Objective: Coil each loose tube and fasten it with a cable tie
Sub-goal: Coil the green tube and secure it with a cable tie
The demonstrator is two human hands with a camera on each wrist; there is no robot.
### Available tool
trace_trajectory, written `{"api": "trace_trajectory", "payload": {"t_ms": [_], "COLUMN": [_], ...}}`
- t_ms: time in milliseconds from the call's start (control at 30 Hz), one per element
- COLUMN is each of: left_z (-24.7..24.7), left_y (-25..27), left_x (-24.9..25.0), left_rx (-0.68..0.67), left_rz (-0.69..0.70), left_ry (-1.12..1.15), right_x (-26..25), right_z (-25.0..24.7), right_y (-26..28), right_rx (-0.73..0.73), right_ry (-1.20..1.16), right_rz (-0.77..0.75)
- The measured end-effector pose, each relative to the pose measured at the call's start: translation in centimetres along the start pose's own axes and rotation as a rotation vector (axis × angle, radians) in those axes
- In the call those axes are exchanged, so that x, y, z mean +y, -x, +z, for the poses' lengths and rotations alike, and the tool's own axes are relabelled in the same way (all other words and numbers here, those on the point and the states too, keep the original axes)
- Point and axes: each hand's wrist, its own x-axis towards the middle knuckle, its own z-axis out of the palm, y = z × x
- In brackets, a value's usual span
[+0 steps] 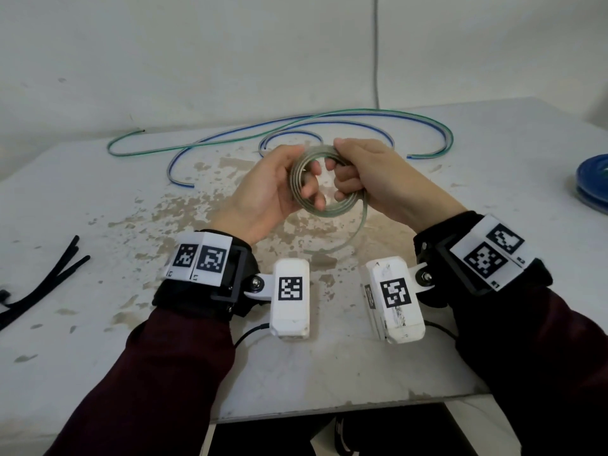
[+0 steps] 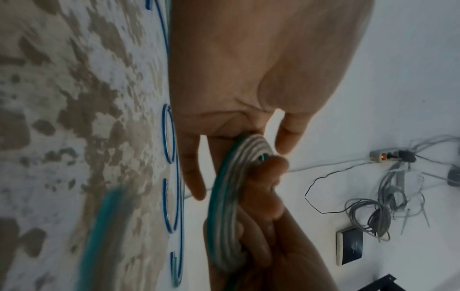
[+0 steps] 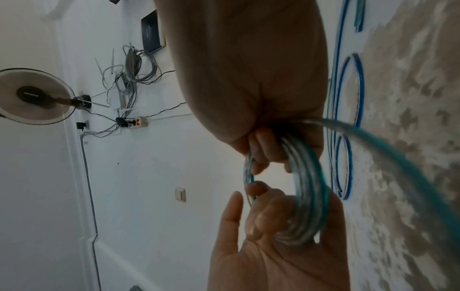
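Green-striped tube coil gripped by left hand and right hand, fingers curled round it. Loose tail blurred in wrist views.

1. Both forearms reach up from the bottom corners of the head view in dark red sleeves, with a black band strapped round each wrist.
2. The left hand, centre frame, has its palm turned right and fingers curled round the coil.
3. The right hand is fisted on the coil's upper right side, knuckles up.
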Motion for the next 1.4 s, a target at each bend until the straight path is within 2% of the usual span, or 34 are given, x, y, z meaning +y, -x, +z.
{"api": "trace_trajectory", "payload": {"t_ms": [67,133,233,433,533,633,700,867,967,1100,1200,1300,1400], "left_z": [0.2,0.1,-0.2,-0.1,0.3,0.2,0.0,-1.0,-1.1,-0.9,-0.6,-0.1,0.3], "left_y": [0.0,-0.2,-0.5,-0.8,-0.4,0.0,0.1,-0.7,-1.0,-1.0,-0.6,-0.1,0.2], "left_x": [-0.1,-0.3,-0.5,-0.5,0.0,0.3,0.2,-0.4,-0.7,-0.8,-0.4,0.0,0.0], "left_rx": [-0.007,0.041,0.113,0.193,0.112,-0.007,-0.016,0.13,0.178,0.23,0.223,0.148,0.085], "left_rz": [-0.014,0.025,0.108,0.186,0.131,0.051,0.03,0.104,0.129,0.137,0.093,-0.016,-0.133], "left_ry": [-0.081,-0.096,0.015,0.166,0.202,0.07,-0.001,0.098,0.182,0.231,0.244,0.176,0.071], "right_x": [0.1,0.2,0.1,-0.5,-0.8,-0.8,-0.6,-0.3,-0.1,-0.3,-0.3,-0.4,-0.2], "right_z": [-0.1,0.0,0.3,0.5,0.5,0.2,0.3,0.3,0.0,-0.1,-0.2,-0.4,-0.4], "right_y": [0.1,0.1,0.1,0.6,0.6,0.7,0.7,0.3,0.3,0.4,0.4,0.2,0.4], "right_rx": [-0.039,-0.037,-0.01,-0.09,-0.077,-0.143,-0.151,-0.022,-0.05,-0.106,-0.089,-0.052,-0.066], "right_ry": [0.057,0.045,-0.025,-0.156,-0.195,-0.092,-0.052,-0.117,-0.022,-0.055,-0.077,-0.089,0.002], "right_rz": [0.003,-0.008,-0.002,0.019,-0.01,0.0,0.03,0.062,0.044,0.073,0.046,0.011,0.063]}}
